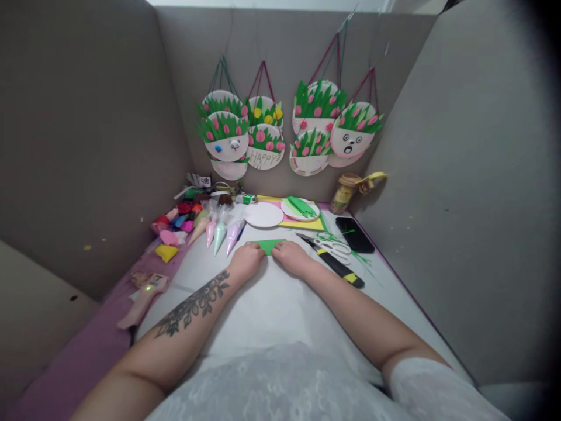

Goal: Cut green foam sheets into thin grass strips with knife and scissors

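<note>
On the white surface [272, 310], the left hand [248, 258] and right hand [288, 256] each pinch, grip closed, an end of the green paper [266, 246] between them. Folding seems underway; aligning edges calls for even pressure.

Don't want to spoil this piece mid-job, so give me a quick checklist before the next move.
1. Left grip on the green paper: ok, at its left end.
2. Right grip on it: ok, at its right end.
3. Paper's covered ends neat: cannot tell, fingers hide them.
4. Black-yellow tool well away: not ok in my view; it lies close beside the right forearm.
5. Phone free of scraps: not ok, a green scrap lies across it.
</note>
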`<state>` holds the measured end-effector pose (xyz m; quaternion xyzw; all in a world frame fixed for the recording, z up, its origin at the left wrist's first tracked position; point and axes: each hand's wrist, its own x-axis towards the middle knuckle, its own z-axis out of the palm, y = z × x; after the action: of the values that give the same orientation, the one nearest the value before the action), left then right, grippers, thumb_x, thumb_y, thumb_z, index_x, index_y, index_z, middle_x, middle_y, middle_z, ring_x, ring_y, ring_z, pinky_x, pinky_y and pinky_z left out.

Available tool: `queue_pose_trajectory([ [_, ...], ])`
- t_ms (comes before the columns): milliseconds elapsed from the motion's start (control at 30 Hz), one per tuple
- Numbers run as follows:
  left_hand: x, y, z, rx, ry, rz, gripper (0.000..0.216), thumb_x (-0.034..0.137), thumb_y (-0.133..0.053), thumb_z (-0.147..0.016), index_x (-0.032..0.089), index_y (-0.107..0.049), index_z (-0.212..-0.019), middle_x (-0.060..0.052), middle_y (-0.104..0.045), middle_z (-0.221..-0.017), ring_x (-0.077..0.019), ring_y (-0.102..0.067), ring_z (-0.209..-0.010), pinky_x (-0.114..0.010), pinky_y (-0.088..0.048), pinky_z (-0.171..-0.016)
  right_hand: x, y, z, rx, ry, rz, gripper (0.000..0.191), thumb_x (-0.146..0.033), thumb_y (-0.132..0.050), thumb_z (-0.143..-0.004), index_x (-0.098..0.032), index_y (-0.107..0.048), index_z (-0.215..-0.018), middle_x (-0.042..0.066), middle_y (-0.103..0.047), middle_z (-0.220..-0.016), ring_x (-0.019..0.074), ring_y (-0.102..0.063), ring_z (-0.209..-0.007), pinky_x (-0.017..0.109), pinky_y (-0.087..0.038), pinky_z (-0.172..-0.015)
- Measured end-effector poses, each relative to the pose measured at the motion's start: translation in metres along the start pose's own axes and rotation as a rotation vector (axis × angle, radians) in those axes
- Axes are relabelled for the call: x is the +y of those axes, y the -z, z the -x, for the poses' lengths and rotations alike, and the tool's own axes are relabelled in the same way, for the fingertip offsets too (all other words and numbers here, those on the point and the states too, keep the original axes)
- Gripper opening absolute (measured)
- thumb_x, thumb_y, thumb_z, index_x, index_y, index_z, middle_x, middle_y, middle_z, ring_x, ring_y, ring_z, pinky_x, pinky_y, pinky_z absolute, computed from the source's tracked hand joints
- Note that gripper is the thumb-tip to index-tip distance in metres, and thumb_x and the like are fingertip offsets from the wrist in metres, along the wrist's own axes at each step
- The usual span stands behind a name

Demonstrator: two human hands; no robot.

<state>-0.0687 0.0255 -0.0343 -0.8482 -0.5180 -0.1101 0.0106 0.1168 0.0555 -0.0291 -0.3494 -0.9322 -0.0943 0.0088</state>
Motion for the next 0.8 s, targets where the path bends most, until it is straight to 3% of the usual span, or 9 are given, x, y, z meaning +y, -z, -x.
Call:
queue_pose_trajectory([
  [333, 0.003, -0.003, -0.006, -0.029, 0.041, -0.071, 0.027, 0.019, -0.039, -0.093, 0.014, -0.064, -0.096, -0.012, -0.063, -0.095, -0.0232, -0.058, -0.093, -0.034, -0.045, -0.082, 0.001, -0.014, -0.005, 0.104, -0.141, -0.258, 0.016, -0.021, -0.048, -0.092, -0.015, -0.063, -0.096, 0.009, -0.063, -0.098, 0.0198, -0.053, -0.097, 0.03, -0.038, -0.086],
  [567, -0.002, -0.003, -0.006, -0.075, 0.082, -0.053, 0.028, 0.018, -0.037, -0.092, 0.013, -0.063, -0.098, -0.013, -0.063, -0.095, -0.0233, -0.059, -0.093, -0.035, -0.044, -0.083, 0.001, -0.013, -0.009, 0.026, -0.228, -0.284, 0.019, -0.022, -0.045, -0.094, -0.015, -0.062, -0.098, 0.01, -0.064, -0.101, 0.0203, -0.056, -0.096, 0.029, -0.039, -0.083],
  [800, -0.022, 0.004, 0.001, -0.148, 0.171, -0.003, 0.027, 0.018, -0.039, -0.09, 0.013, -0.065, -0.092, -0.011, -0.066, -0.088, -0.0207, -0.062, -0.083, -0.03, -0.044, -0.073, 0.022, -0.014, 0.008, -0.039, -0.294, -0.23, 0.02, -0.022, -0.045, -0.093, -0.016, -0.064, -0.095, 0.01, -0.065, -0.096, 0.021, -0.057, -0.091, 0.028, -0.038, -0.078],
])
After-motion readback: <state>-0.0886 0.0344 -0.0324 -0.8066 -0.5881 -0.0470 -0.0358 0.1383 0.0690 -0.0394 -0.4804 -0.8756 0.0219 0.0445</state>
